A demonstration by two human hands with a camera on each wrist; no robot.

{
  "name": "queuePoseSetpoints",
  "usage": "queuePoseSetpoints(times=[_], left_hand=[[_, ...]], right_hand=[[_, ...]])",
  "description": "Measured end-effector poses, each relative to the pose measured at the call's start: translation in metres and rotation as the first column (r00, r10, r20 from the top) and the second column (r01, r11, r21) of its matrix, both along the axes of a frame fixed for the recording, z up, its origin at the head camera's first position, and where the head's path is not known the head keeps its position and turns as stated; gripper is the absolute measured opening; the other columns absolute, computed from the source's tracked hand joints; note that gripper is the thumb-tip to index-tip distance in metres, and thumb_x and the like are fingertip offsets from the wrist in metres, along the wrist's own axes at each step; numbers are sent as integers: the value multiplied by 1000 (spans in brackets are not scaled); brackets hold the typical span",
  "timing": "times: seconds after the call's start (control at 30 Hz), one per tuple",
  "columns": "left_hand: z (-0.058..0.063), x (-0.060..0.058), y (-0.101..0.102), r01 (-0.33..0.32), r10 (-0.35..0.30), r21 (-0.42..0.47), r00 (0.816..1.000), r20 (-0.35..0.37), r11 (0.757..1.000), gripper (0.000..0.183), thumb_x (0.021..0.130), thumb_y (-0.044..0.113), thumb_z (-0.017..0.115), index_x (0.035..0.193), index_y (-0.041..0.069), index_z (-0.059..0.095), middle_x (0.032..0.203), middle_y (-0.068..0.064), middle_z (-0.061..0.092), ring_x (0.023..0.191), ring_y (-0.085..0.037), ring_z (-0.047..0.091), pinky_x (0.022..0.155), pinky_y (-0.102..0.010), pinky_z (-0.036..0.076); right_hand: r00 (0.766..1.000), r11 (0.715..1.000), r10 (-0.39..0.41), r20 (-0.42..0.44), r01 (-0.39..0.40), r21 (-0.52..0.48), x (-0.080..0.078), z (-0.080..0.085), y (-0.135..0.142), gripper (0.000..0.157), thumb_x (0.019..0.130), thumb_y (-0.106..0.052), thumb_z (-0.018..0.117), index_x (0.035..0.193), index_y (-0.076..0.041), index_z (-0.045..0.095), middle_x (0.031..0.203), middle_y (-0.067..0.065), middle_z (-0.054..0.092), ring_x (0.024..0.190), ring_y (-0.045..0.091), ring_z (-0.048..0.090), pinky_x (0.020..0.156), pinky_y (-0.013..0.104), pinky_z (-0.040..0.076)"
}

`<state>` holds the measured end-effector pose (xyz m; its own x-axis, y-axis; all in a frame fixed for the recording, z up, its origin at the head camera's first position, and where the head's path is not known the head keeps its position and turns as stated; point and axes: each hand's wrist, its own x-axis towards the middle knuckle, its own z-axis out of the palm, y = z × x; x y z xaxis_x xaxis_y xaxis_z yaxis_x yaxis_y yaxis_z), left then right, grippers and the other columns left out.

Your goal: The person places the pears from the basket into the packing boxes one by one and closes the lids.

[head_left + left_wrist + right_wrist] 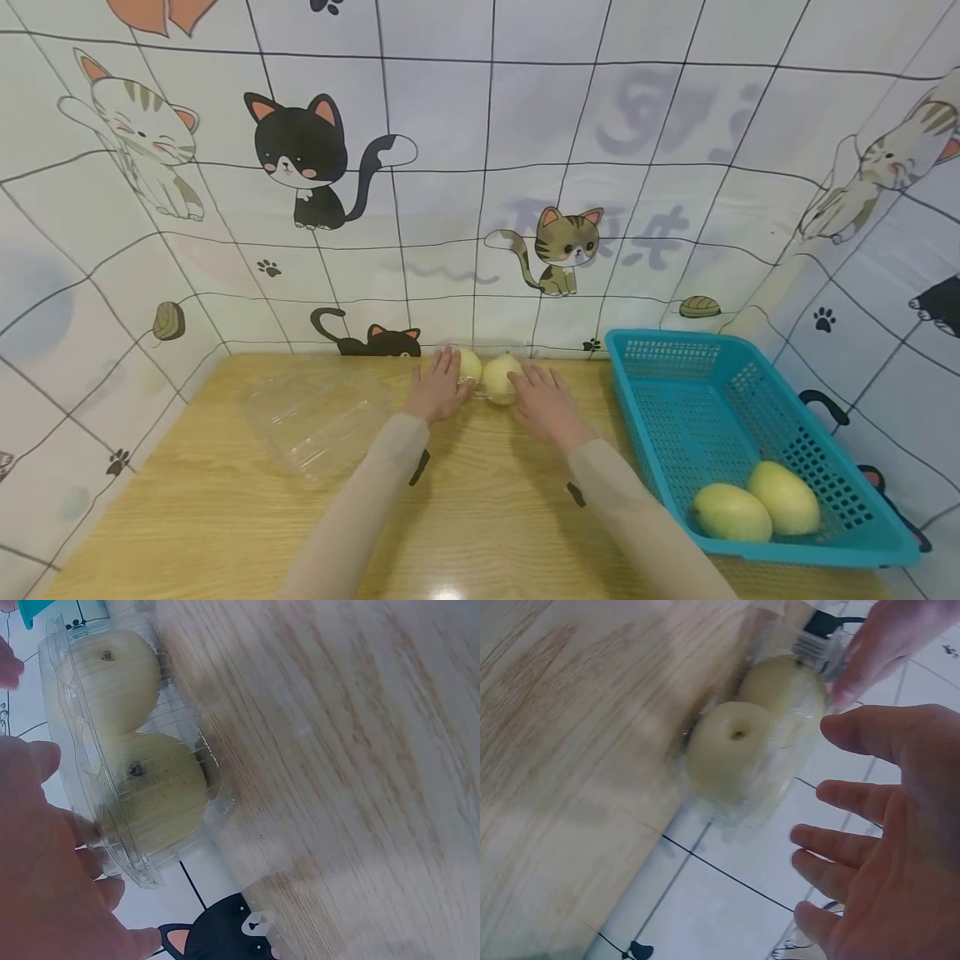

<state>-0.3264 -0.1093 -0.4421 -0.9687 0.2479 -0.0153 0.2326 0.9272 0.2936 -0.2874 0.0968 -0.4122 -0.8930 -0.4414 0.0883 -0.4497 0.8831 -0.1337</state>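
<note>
Two pale-yellow pears [501, 379] lie side by side in a clear plastic box [144, 874] at the table's back edge, against the wall cloth. My left hand [435, 390] is at the box's left end, fingers fairly straight; in the left wrist view its fingertips touch the box's edge. On the other side, my right hand [551, 408] has its fingers spread and pointing toward the box. In the right wrist view a gap shows between those fingers [847, 847] and the plastic. How the box's lid sits is hard to make out.
To the left on the wooden table [480, 517] lies another clear plastic container [315, 425]. A blue perforated basket [678, 425] stands at the right with two more pears [731, 512] in its near end. Cat-print cloth [450, 208] covers the walls behind and at both sides.
</note>
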Motion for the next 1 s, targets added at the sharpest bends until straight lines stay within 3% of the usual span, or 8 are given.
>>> queuePoseSetpoints(times=[0.17,0.37,0.6,0.77,1.0], left_hand=[[1,-4,1,-2,2,21,1000,-3,1000,67,104,42,34,153,2,13,159,-15,8,145,-29,5,112,-59,2],[0,-8,2,-11,11,21,1000,-11,1000,67,104,43,34,153,2,15,159,-16,10,145,-29,7,112,-60,4],[-1,-14,1,-21,21,18,1000,-7,1000,67,104,44,34,153,2,16,159,-15,10,145,-29,8,112,-59,4],[3,-13,1,-17,17,13,1000,-13,1000,67,104,44,36,153,2,17,159,-16,12,145,-30,10,112,-59,3],[3,-17,1,-16,17,11,1000,-17,1000,67,103,43,37,153,1,19,158,-17,12,144,-32,10,111,-61,-1]], right_hand=[[998,999,43,-42,-44,-26,16,7,4,46,91,-19,67,131,0,53,137,23,47,131,38,37,113,55,17],[995,996,85,-54,-84,27,34,12,11,40,93,-23,65,125,-1,58,122,19,60,119,34,52,109,55,27],[980,982,177,-96,-169,82,49,12,22,37,91,-22,67,122,-1,61,107,16,66,98,32,62,92,49,46],[973,974,205,-105,-192,121,62,13,28,37,90,-23,68,122,-4,61,97,11,68,89,28,65,87,46,49],[970,972,224,-96,-215,95,77,12,28,37,90,-22,67,121,-3,62,98,11,68,91,26,65,88,46,49]])
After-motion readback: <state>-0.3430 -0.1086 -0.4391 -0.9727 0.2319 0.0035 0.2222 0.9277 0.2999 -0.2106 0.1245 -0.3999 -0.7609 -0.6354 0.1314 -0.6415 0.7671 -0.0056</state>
